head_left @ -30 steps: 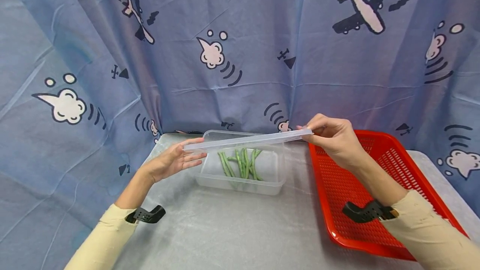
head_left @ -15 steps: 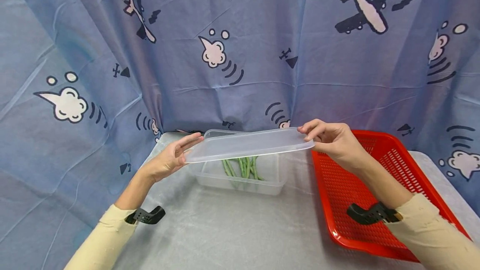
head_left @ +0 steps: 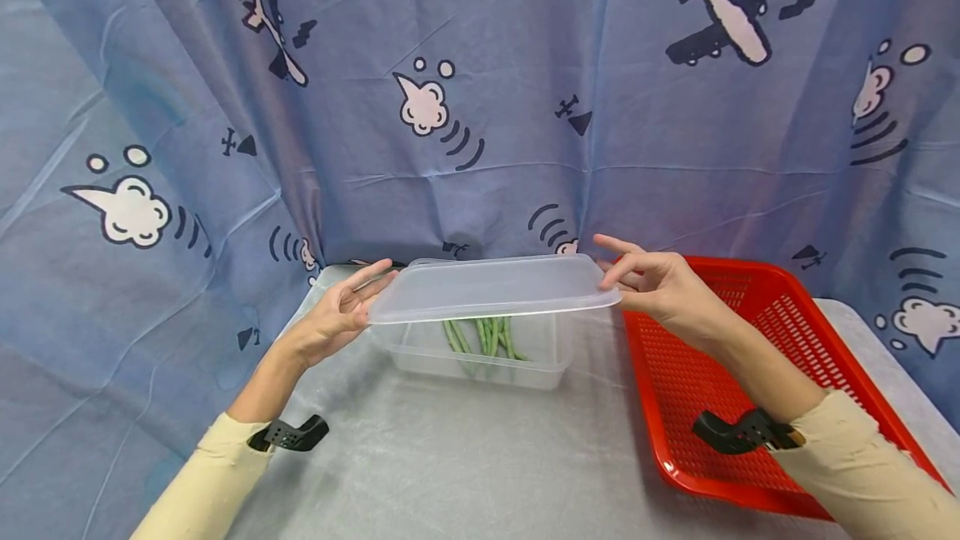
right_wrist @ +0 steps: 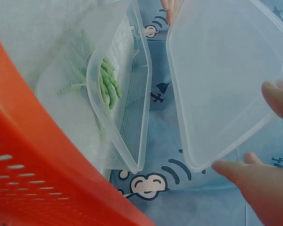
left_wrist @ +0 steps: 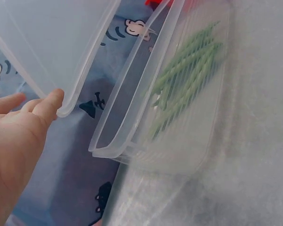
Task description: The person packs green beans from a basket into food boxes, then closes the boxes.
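A translucent plastic lid (head_left: 495, 286) is held by both hands above an open plastic container (head_left: 480, 367). The left hand (head_left: 335, 307) grips the lid's left end, its thumb at the near corner (left_wrist: 60, 110). At the other end, the right hand (head_left: 651, 283) holds the lid's right edge, with one finger raised off it. Several green beans (head_left: 487, 336) lie in the container, partly hidden beneath the lid in the head view. From the left wrist, the beans (left_wrist: 188, 77) show through the container's clear wall. The lid stays apart from the container's rim (right_wrist: 144, 94).
A red perforated plastic basket (head_left: 697, 390) stands on the right, beneath the right forearm. The grey tabletop (head_left: 465, 457) extends in front of the container. Behind hangs a blue curtain (head_left: 495, 107) with printed airplanes.
The lid has turned from nearly edge-on so that its broad top face shows, its near edge lower. Both hands have shifted their fingers along the edges; one right finger has lifted.
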Demonstrator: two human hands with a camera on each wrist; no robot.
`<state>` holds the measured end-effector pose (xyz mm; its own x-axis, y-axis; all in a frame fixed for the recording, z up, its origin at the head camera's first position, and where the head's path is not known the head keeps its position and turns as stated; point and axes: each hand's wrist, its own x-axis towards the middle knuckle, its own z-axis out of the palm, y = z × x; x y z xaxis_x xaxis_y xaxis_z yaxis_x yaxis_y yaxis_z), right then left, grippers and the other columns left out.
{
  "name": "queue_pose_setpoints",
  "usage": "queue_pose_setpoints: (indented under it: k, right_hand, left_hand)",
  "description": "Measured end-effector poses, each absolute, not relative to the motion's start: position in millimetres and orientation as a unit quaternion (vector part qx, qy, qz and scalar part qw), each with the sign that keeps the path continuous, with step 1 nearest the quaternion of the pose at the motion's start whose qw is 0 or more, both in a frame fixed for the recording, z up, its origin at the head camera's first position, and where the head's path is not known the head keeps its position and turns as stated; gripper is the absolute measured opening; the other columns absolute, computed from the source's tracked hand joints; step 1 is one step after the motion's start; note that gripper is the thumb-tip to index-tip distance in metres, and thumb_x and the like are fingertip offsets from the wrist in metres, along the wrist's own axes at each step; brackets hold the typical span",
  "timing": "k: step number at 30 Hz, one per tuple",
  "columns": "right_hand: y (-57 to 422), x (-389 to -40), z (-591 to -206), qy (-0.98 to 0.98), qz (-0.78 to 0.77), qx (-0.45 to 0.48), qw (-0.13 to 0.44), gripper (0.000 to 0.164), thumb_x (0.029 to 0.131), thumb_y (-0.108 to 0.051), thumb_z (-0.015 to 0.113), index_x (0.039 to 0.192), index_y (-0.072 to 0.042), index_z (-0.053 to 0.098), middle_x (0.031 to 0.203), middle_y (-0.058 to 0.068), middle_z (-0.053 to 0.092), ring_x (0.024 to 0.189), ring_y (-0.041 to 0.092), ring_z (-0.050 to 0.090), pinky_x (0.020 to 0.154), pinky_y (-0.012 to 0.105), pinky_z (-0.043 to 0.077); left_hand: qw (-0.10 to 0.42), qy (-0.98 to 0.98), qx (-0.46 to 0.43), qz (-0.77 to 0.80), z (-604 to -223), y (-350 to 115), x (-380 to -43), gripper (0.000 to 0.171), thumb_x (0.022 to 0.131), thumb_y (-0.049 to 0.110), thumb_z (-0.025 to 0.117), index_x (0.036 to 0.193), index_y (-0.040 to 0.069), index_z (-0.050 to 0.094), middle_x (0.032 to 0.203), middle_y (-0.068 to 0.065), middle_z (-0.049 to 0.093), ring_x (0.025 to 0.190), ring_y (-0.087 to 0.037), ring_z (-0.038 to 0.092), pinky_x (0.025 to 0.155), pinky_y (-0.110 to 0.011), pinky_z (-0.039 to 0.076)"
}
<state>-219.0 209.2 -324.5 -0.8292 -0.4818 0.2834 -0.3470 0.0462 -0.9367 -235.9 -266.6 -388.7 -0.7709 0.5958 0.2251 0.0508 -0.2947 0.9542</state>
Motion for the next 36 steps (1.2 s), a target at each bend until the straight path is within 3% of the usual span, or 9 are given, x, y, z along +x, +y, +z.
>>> queue_pose_setpoints:
  k: [3, 6, 11, 14, 18, 22, 28, 31, 36]
  right_hand:
    - [208.0, -217.7, -323.4, 0.739, -0.614, -0.270, 0.063, 0.014, 0.092, 0.007, 0.069, 0.105, 0.004, 0.071, 0.159, 0.017, 0.034, 0.143, 0.042, 0.033, 0.095, 0.032, 0.049]
    - [206.3, -217.3, -323.7, 0.746, -0.607, -0.264, 0.069, 0.019, 0.091, 0.004, 0.072, 0.110, 0.003, 0.071, 0.157, 0.017, 0.039, 0.137, 0.050, 0.037, 0.093, 0.034, 0.050]
    - [202.7, -217.1, -325.5, 0.739, -0.605, -0.287, 0.073, 0.011, 0.090, 0.004, 0.075, 0.100, 0.004, 0.072, 0.146, 0.014, 0.054, 0.131, 0.037, 0.052, 0.090, 0.037, 0.052]
    - [200.7, -216.1, -326.0, 0.721, -0.609, -0.323, 0.062, 0.009, 0.088, 0.010, 0.074, 0.093, 0.004, 0.071, 0.140, 0.017, 0.059, 0.128, 0.032, 0.056, 0.085, 0.036, 0.054]
    - [198.6, -214.8, -325.2, 0.701, -0.609, -0.369, 0.033, 0.017, 0.085, 0.017, 0.072, 0.096, 0.004, 0.073, 0.130, 0.021, 0.064, 0.122, 0.033, 0.059, 0.079, 0.035, 0.056]
    - [196.1, -213.2, -322.8, 0.688, -0.610, -0.393, 0.020, 0.024, 0.083, 0.022, 0.070, 0.100, 0.006, 0.074, 0.121, 0.022, 0.068, 0.118, 0.035, 0.062, 0.077, 0.039, 0.057]
    - [191.8, -214.2, -321.5, 0.661, -0.616, -0.428, 0.029, 0.025, 0.084, 0.024, 0.067, 0.103, 0.009, 0.073, 0.118, 0.028, 0.066, 0.120, 0.039, 0.060, 0.080, 0.047, 0.056]
    - [190.9, -215.3, -321.3, 0.648, -0.619, -0.442, 0.042, 0.023, 0.086, 0.024, 0.065, 0.103, 0.011, 0.071, 0.118, 0.030, 0.065, 0.122, 0.038, 0.059, 0.081, 0.049, 0.055]
    - [191.8, -213.7, -319.7, 0.650, -0.616, -0.439, 0.068, 0.022, 0.087, 0.024, 0.063, 0.103, 0.010, 0.071, 0.122, 0.033, 0.061, 0.127, 0.037, 0.055, 0.082, 0.051, 0.054]
  left_hand:
    - [0.174, 0.564, 0.283, 0.756, -388.4, -266.0, -236.6, 0.115, 0.086, 0.037, 0.083, 0.160, -0.004, 0.006, 0.165, -0.027, 0.003, 0.147, -0.025, 0.026, 0.116, -0.049, 0.020]
    - [0.174, 0.543, 0.281, 0.772, -388.8, -263.6, -238.4, 0.117, 0.085, 0.038, 0.084, 0.159, -0.007, 0.004, 0.163, -0.030, 0.001, 0.148, -0.032, 0.022, 0.117, -0.051, 0.014]
    - [0.176, 0.523, 0.268, 0.790, -388.3, -256.8, -239.9, 0.125, 0.085, 0.048, 0.080, 0.154, -0.015, -0.002, 0.159, -0.039, -0.004, 0.147, -0.047, 0.000, 0.116, -0.043, 0.018]
    - [0.165, 0.528, 0.254, 0.793, -387.0, -254.3, -238.4, 0.124, 0.087, 0.056, 0.073, 0.151, -0.020, -0.002, 0.157, -0.042, -0.002, 0.146, -0.050, 0.000, 0.116, -0.043, 0.019]
    - [0.148, 0.536, 0.232, 0.798, -384.0, -253.0, -235.4, 0.118, 0.089, 0.060, 0.067, 0.150, -0.021, 0.007, 0.157, -0.040, 0.006, 0.146, -0.049, 0.008, 0.115, -0.045, 0.022]
    - [0.141, 0.550, 0.207, 0.797, -380.2, -253.7, -233.0, 0.102, 0.096, 0.051, 0.066, 0.153, -0.018, 0.016, 0.159, -0.035, 0.011, 0.147, -0.044, 0.016, 0.114, -0.043, 0.026]
    - [0.164, 0.540, 0.198, 0.802, -379.2, -258.5, -230.6, 0.103, 0.096, 0.045, 0.069, 0.154, -0.017, 0.009, 0.159, -0.033, 0.007, 0.146, -0.047, 0.014, 0.114, -0.041, 0.026]
    - [0.179, 0.534, 0.214, 0.798, -381.4, -262.6, -230.3, 0.105, 0.096, 0.040, 0.072, 0.153, -0.019, 0.007, 0.159, -0.035, 0.007, 0.143, -0.043, 0.029, 0.113, -0.042, 0.027]
    - [0.175, 0.535, 0.241, 0.791, -383.3, -267.8, -227.9, 0.083, 0.100, 0.017, 0.066, 0.152, -0.019, 0.012, 0.157, -0.034, 0.018, 0.132, -0.026, 0.050, 0.111, -0.038, 0.032]
